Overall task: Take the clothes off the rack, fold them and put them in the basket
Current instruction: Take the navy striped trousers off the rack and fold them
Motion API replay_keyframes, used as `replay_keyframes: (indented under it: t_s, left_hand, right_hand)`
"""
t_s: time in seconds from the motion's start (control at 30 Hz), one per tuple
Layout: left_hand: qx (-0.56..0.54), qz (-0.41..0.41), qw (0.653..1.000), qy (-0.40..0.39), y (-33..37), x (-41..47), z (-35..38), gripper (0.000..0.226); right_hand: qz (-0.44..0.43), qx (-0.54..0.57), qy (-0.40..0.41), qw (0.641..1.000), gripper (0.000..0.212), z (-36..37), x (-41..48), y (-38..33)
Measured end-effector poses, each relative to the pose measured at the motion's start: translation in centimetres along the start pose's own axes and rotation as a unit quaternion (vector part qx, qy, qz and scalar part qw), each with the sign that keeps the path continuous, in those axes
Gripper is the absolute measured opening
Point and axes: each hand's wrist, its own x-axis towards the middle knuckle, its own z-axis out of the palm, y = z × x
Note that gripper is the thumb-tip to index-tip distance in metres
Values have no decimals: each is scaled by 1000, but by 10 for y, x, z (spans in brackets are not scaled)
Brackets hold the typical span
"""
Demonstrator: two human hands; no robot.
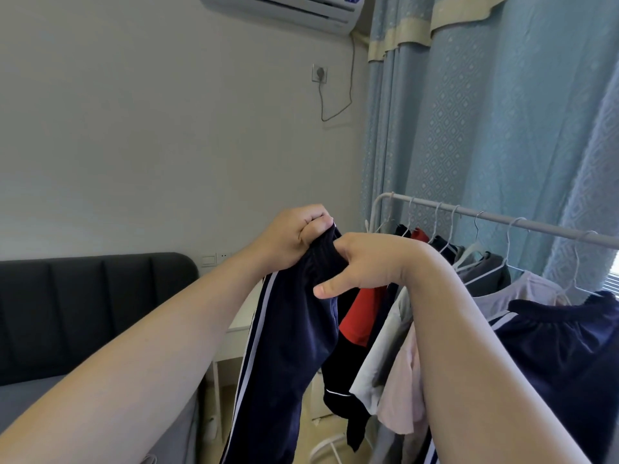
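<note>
Left hand (298,236), right hand (365,262), gripping one navy trousers (291,329)

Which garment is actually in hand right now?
The navy white-striped trousers, gripped at the waistband by left hand and right hand; the others hang on the rack.

Both hands grip the waistband of navy trousers (288,329) — left hand (294,234) above, right hand (361,262) beside it. Behind, a white rack (502,217) holds hangered clothes (485,296) before blue curtains (485,128).
</note>
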Motion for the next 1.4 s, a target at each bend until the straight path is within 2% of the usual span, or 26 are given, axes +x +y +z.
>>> replay_keyframes:
  t_s: [0.17, 0.27, 0.33, 0.43, 0.5, 0.57, 0.63, 0.77, 0.87, 0.93, 1.03, 1.1, 1.17, 1.23, 1.3, 1.37, 1.4]
  left_hand:
    - [-16, -9, 1000, 5, -7, -3, -3, 31]
    - [-25, -21, 999, 12, -13, -6, -5, 51]
    - [-42, -26, 999, 18, -17, -9, -5, 56]
    - [-86, -55, 994, 47, -22, -10, -5, 48]
    - [-111, -72, 990, 38, -22, -9, -6, 42]
    - [-139, -83, 986, 29, -21, -8, -6, 40]
    - [-152, -83, 985, 24, -19, -7, -6, 42]
    - [-136, -82, 987, -7, -18, -8, 0, 48]
    - [-136, -88, 987, 9, -21, -10, 0, 46]
    - [-128, -96, 987, 31, -25, -9, -5, 46]
    - [-106, -112, 986, 68, -27, -5, -15, 49]
    - [-74, -108, 988, 80, -26, -4, -19, 49]
    - [-56, -109, 989, 89, -25, -4, -19, 50]
    - [-33, -113, 989, 91, -27, -4, -18, 52]
    - [-16, -120, 987, 101, -30, -3, -16, 55]
    - [-5, -127, 986, 110, -33, -2, -15, 57]
    - [4, -124, 987, 104, -33, -2, -14, 58]
  right_hand:
    - [-11, -20, 31, 999, 45, -2, -3, -14]
    - [-9, -12, 17, 1000, 49, -1, -7, -19]
    - [0, -28, 23, 999, 50, -4, -9, -20]
    - [-27, -24, 49, 998, 52, -2, -7, -22]
    - [-59, -2, 79, 995, 61, 4, -4, -25]
    - [-74, 19, 95, 993, 58, 7, -5, -28]
    - [-65, 22, 84, 994, 54, 6, -8, -32]
    - [-29, 3, 70, 997, 59, 6, -8, -33]
    - [-12, -22, 65, 998, 62, 1, -14, -33]
    - [-24, 16, 94, 995, 63, -1, -16, -25]
    - [-43, 89, 183, 978, 63, 5, -9, -3]
    - [-31, 48, 252, 966, 52, 9, -3, 10]
    - [10, 25, 277, 960, 44, 7, -5, 15]
    - [38, 96, 245, 964, 33, 6, -4, 23]
    - [27, 232, 241, 942, 25, 12, 1, 34]
    - [26, 344, 275, 897, 38, 19, 7, 42]
    - [27, 362, 298, 883, 44, 23, 11, 46]
